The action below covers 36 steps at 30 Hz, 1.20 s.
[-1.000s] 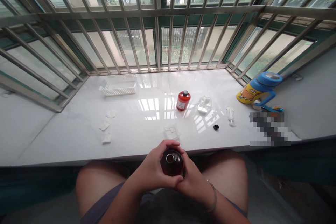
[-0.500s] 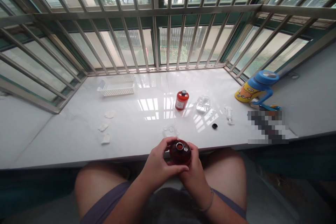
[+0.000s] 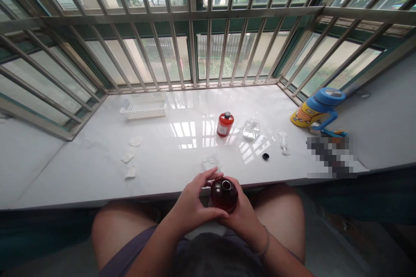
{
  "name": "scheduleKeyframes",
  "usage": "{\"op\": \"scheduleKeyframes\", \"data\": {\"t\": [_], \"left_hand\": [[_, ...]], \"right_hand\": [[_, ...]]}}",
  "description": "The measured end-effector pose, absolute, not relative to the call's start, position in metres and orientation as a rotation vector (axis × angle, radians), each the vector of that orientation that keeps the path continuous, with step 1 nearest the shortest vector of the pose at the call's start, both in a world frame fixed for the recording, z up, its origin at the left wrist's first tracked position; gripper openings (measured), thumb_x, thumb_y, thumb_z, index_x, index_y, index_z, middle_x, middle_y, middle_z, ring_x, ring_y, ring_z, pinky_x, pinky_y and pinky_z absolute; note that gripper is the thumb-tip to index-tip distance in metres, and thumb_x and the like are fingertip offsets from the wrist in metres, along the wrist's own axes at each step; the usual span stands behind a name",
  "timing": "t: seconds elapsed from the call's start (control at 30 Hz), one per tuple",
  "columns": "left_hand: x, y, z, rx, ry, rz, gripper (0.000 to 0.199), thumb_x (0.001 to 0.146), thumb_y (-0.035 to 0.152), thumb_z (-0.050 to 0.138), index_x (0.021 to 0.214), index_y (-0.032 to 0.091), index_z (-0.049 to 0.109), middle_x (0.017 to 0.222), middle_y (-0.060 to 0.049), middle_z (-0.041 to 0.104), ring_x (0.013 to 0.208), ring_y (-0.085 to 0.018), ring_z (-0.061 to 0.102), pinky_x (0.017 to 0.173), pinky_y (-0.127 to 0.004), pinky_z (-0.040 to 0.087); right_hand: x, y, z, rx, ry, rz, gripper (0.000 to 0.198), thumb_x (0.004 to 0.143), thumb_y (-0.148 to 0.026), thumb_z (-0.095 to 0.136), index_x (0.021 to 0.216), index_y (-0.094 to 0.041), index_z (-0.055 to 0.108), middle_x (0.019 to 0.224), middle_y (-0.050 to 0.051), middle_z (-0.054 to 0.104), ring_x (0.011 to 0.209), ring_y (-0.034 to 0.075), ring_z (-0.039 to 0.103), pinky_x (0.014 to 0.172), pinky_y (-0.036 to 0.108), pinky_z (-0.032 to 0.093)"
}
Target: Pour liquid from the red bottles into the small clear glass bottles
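A dark red, round-shouldered bottle [image 3: 223, 199] with an uncapped mouth is held above my lap, just at the near edge of the white counter. My right hand [image 3: 243, 210] wraps its right side and lower part. Around the left side curves my left hand [image 3: 196, 201], thumb along the near side and fingers at the far side. On the counter lies a small black cap [image 3: 265, 156]. Beyond my fingertips sits a small clear plastic tray [image 3: 210, 162]. A brighter red bottle [image 3: 225, 125] with a label and dark cap stands farther back.
On the white counter [image 3: 175, 169] are a white perforated basket [image 3: 146, 112], several white pads [image 3: 130, 172], a clear plastic box [image 3: 251, 129] and a small clear tube-like item [image 3: 283, 143]. A blue and yellow flask [image 3: 316, 108] stands right, beside a blurred patch. Metal bars [image 3: 191, 15] line the window behind.
The dark red bottle has come slightly nearer my body and tilted, its mouth now leaning right. Both hands have moved with it. The things on the counter stay put.
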State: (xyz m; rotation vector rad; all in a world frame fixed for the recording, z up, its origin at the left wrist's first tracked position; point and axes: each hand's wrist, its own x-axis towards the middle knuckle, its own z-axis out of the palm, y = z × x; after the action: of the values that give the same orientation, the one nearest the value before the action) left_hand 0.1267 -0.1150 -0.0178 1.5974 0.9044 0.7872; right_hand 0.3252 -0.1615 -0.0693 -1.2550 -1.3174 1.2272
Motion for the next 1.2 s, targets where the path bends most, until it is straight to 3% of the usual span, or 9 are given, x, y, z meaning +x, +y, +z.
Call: {"op": "scheduleKeyframes", "data": {"t": [0.07, 0.2, 0.37, 0.43, 0.63, 0.9, 1.0, 1.2], "left_hand": [[0.126, -0.111, -0.028, 1.549, 0.904, 0.896, 0.111, 0.071, 0.052, 0.099, 0.163, 0.031, 0.04, 0.159, -0.015, 0.058, 0.148, -0.037, 0.056, 0.125, -0.056, 0.046], [0.126, -0.094, -0.05, 1.562, 1.12, 0.991, 0.086, 0.089, 0.053, 0.084, 0.159, 0.025, 0.042, 0.167, -0.017, 0.047, 0.157, -0.035, 0.044, 0.13, -0.058, 0.038], [0.135, -0.066, -0.076, 1.686, 1.407, 0.824, 0.104, 0.075, 0.044, 0.095, 0.159, 0.02, 0.04, 0.167, -0.02, 0.046, 0.158, -0.04, 0.041, 0.131, -0.061, 0.033], [0.141, -0.06, -0.082, 1.708, 1.413, 0.803, 0.103, 0.073, 0.038, 0.096, 0.158, 0.019, 0.041, 0.163, -0.02, 0.05, 0.156, -0.04, 0.045, 0.129, -0.06, 0.036], [0.145, -0.062, -0.075, 1.682, 1.45, 0.788, 0.065, 0.082, 0.031, 0.086, 0.14, 0.023, 0.057, 0.146, -0.011, 0.066, 0.138, -0.033, 0.062, 0.119, -0.054, 0.048], [0.114, -0.086, -0.051, 1.649, 1.187, 0.851, 0.072, 0.081, 0.039, 0.09, 0.146, 0.028, 0.059, 0.15, -0.01, 0.062, 0.135, -0.03, 0.064, 0.11, -0.047, 0.059], [0.106, -0.097, -0.04, 1.633, 1.207, 0.84, 0.082, 0.078, 0.042, 0.094, 0.149, 0.029, 0.055, 0.15, -0.011, 0.064, 0.13, -0.031, 0.067, 0.11, -0.05, 0.06], [0.101, -0.108, -0.021, 1.743, 1.159, 0.778, 0.073, 0.08, 0.04, 0.093, 0.144, 0.029, 0.061, 0.148, -0.011, 0.066, 0.129, -0.032, 0.067, 0.111, -0.05, 0.059]], "right_hand": [[0.326, -0.161, -0.07, -1.338, -1.277, 1.138, 0.086, 0.065, -0.043, 0.097, 0.137, -0.026, 0.053, 0.132, 0.011, 0.071, 0.118, 0.032, 0.071, 0.105, 0.047, 0.058], [0.334, -0.157, -0.072, -1.477, -1.197, 0.988, 0.083, 0.07, -0.047, 0.094, 0.138, -0.025, 0.053, 0.131, 0.011, 0.072, 0.118, 0.031, 0.071, 0.105, 0.047, 0.058], [0.351, -0.152, -0.073, -1.535, -1.182, 0.921, 0.082, 0.072, -0.052, 0.093, 0.139, -0.025, 0.053, 0.132, 0.012, 0.072, 0.118, 0.031, 0.072, 0.105, 0.048, 0.058], [0.355, -0.15, -0.071, -1.565, -1.176, 0.873, 0.082, 0.072, -0.053, 0.092, 0.139, -0.024, 0.053, 0.132, 0.012, 0.072, 0.117, 0.031, 0.072, 0.106, 0.049, 0.057], [0.362, -0.148, -0.07, -1.613, -1.189, 0.817, 0.082, 0.072, -0.054, 0.091, 0.138, -0.024, 0.054, 0.13, 0.012, 0.073, 0.113, 0.032, 0.073, 0.103, 0.05, 0.058], [0.371, -0.145, -0.076, -1.618, -1.348, 0.75, 0.077, 0.076, -0.053, 0.09, 0.139, -0.025, 0.054, 0.128, 0.011, 0.074, 0.11, 0.031, 0.075, 0.097, 0.047, 0.062], [0.375, -0.142, -0.077, -1.588, -1.477, 0.674, 0.076, 0.08, -0.05, 0.089, 0.142, -0.025, 0.054, 0.136, 0.012, 0.07, 0.12, 0.032, 0.071, 0.104, 0.05, 0.06], [0.384, -0.131, -0.067, -1.438, -1.766, 0.511, 0.071, 0.086, -0.034, 0.084, 0.148, -0.029, 0.05, 0.142, 0.012, 0.065, 0.133, 0.033, 0.063, 0.113, 0.054, 0.055]]}}
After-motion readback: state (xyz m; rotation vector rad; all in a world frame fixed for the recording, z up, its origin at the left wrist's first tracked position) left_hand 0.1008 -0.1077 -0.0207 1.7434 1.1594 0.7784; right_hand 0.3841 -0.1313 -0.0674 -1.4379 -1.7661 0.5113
